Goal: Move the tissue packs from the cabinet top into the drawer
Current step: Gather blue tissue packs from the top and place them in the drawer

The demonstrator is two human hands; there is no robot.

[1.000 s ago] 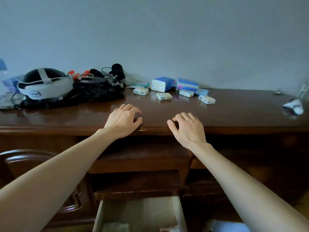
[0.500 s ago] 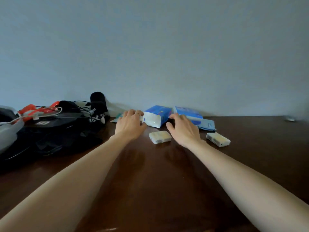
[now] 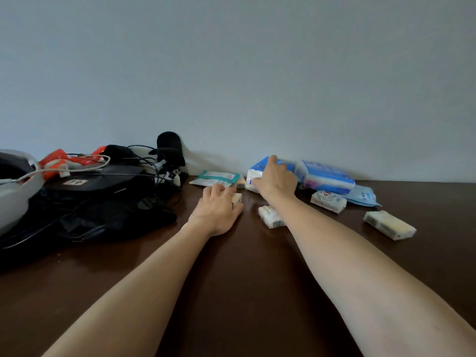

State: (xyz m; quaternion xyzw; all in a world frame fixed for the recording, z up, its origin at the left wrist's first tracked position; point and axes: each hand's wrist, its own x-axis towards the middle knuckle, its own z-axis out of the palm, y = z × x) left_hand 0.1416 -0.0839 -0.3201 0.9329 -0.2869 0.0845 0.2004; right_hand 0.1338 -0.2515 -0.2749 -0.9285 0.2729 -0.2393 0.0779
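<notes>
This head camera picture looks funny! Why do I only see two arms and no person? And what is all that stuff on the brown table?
The camera sits on the person's head, looking forward and down, so you see only their own arms. The brown surface is a cabinet top. The left hand lies over a small tissue pack. The right hand is gripping a big blue-and-white tissue pack near the wall. More small packs lie loose nearby: one by the right wrist and one far right. On the left is a pile of black gear and cables.
</notes>
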